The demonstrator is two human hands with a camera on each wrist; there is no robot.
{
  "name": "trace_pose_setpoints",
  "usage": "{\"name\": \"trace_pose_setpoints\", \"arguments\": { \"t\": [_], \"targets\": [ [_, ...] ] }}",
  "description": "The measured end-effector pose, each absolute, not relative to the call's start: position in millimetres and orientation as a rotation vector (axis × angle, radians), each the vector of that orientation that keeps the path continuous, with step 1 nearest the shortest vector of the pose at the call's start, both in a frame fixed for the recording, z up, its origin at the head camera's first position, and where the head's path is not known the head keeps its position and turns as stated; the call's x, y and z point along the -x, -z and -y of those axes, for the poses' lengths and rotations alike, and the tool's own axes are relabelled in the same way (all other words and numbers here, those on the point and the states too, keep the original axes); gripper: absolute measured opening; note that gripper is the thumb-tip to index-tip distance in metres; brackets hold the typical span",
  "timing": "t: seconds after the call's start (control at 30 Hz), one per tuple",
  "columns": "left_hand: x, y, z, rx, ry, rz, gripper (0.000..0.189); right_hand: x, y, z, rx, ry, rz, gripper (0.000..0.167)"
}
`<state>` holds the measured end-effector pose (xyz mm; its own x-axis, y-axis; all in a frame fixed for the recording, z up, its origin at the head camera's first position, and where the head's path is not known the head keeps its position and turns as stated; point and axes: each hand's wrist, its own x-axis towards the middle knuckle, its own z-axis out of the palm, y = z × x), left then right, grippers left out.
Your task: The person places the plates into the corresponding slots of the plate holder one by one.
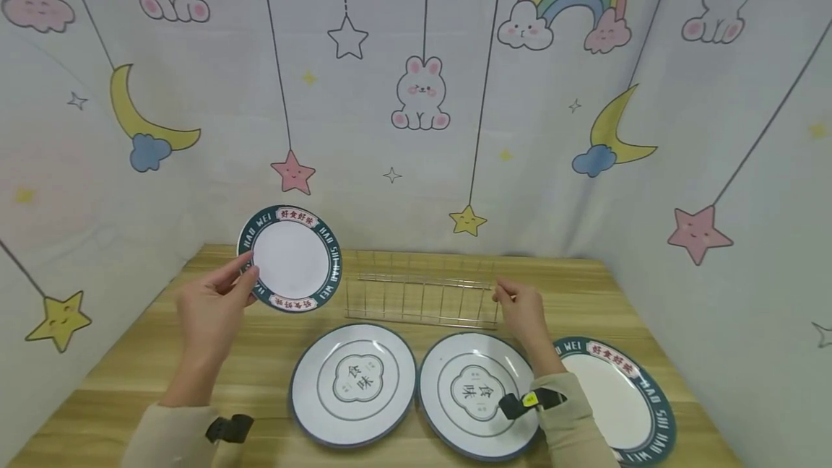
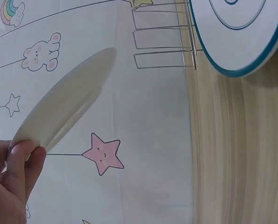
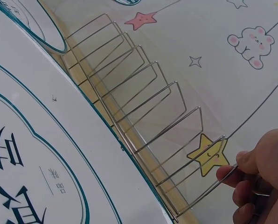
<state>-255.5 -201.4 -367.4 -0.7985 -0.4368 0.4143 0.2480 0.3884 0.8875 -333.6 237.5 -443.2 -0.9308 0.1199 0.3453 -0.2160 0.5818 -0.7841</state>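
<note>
My left hand [image 1: 211,309] pinches the edge of a small white plate [image 1: 291,260] with a dark green lettered rim, held up above the table. The left wrist view shows this plate's pale underside [image 2: 66,100] tilted, thumb and fingers at its lower end. A wire dish rack [image 1: 422,302] stands on the table; its upright loops [image 3: 143,84] hold no plates. My right hand [image 1: 523,309] grips the end wire of the rack at its right side, thumb against curled fingers in the right wrist view.
Two white plates with blue rims, a left one [image 1: 325,410] and a right one [image 1: 448,421], lie before the rack. A green-rimmed plate [image 1: 624,410] lies at the right, partly behind the right sleeve. A patterned curtain [image 1: 364,121] encloses the wooden table [image 1: 260,396].
</note>
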Motion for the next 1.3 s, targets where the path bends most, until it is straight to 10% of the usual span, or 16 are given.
{"name": "trace_pose_setpoints", "arguments": {
  "t": [1.3],
  "targets": [
    [292, 380, 134, 0.188, 1.208, 2.112, 0.024, 332, 442, -237, -0.037, -1.328, 2.465, 0.027]
  ]
}}
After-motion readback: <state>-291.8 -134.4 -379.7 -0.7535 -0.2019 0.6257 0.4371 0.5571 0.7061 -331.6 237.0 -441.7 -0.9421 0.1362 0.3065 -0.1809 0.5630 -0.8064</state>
